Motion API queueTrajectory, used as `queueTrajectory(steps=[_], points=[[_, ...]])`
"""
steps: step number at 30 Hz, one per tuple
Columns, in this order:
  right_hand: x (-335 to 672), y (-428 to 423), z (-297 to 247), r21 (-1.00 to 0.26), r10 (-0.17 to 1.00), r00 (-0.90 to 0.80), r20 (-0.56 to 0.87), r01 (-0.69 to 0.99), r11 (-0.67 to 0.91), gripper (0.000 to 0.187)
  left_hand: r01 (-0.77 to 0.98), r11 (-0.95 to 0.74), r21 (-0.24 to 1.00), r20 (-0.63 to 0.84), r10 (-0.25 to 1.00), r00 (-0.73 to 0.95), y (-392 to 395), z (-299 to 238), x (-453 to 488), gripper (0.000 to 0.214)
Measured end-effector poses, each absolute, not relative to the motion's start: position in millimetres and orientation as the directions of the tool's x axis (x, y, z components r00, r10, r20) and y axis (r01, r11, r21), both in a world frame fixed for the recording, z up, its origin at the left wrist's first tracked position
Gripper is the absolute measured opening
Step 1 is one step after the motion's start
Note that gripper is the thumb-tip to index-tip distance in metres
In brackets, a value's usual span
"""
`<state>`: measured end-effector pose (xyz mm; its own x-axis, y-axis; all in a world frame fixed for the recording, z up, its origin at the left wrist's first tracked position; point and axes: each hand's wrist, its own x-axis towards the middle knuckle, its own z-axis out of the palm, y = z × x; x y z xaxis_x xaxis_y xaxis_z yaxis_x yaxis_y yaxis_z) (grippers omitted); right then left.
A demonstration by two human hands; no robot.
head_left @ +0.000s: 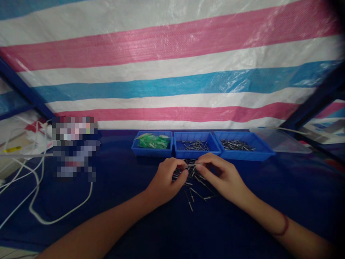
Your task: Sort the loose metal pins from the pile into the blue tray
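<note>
Over a loose pile of blind rivets (pixel 198 176), thin metal pins with a thicker sleeve, both hands come close together. My left hand (pixel 169 178) pinches with thumb and forefinger at one end of a slim blind rivet (pixel 191 165). Facing it, my right hand (pixel 219 176) is closed in a pinch at the other end, a bit of thin pin showing by its fingertips. The pile lies on the dark blue table, partly hidden by the fingers, with several rivets scattered toward me.
Behind the pile stand three blue bins: a left bin (pixel 152 152) with green plastic packets (pixel 153 141), a middle bin (pixel 185 135) and a right bin (pixel 250 155) holding metal pins. A clear plastic sheet (pixel 283 141) lies at right. White cables (pixel 40 216) loop at left. Striped sheeting (pixel 172 86) hangs behind.
</note>
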<state>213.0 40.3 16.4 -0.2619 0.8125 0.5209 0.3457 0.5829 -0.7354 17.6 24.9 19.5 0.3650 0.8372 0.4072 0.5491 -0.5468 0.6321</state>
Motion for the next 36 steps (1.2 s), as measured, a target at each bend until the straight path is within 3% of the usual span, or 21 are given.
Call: queueTrajectory(steps=[3,6,10,13,18,23,29,32,36], points=[[231.4,53.9,21.7,-0.757,0.855,-0.097,0.51,0.422,0.499,0.016,0.611,-0.615,0.498,0.383,0.789,0.481,22.5,22.8,14.8,0.033],[260.5,72.0,29.6,-0.751,0.854,0.135,0.503,0.558,0.354,0.019,0.563,-0.732,0.385,0.313,0.677,0.667,19.8,27.4,10.9,0.046],[292.5,90.0,33.1,-0.466,0.826,0.14,0.546,0.87,0.161,0.02,0.451,-0.837,0.31,0.25,0.53,0.811,16.1,31.3,8.7,0.035],[294.8,92.4,29.8,-0.343,0.792,0.114,0.599,0.931,0.126,0.021,0.44,-0.851,0.286,0.252,0.51,0.822,14.9,32.0,9.0,0.021],[260.7,72.5,29.4,-0.31,0.716,-0.134,0.685,0.836,0.453,0.015,0.441,-0.858,0.264,0.278,0.505,0.817,17.8,27.0,10.6,0.01],[224.5,45.1,27.8,-0.319,0.638,-0.442,0.631,0.601,0.733,0.01,0.491,-0.853,0.176,0.309,0.521,0.796,21.7,15.8,14.4,0.013],[209.6,33.5,19.0,-0.463,0.657,-0.602,0.453,0.472,0.751,0.021,0.519,-0.844,0.133,0.451,0.518,0.726,23.6,15.0,16.3,0.018],[208.7,34.1,16.9,-0.557,0.679,-0.598,0.427,0.418,0.718,0.022,0.509,-0.839,0.19,0.539,0.523,0.66,22.5,18.5,16.0,0.019],[209.5,36.9,15.4,-0.648,0.684,-0.596,0.419,0.332,0.686,0.007,0.492,-0.818,0.299,0.639,0.554,0.533,22.1,20.9,15.6,0.014]])
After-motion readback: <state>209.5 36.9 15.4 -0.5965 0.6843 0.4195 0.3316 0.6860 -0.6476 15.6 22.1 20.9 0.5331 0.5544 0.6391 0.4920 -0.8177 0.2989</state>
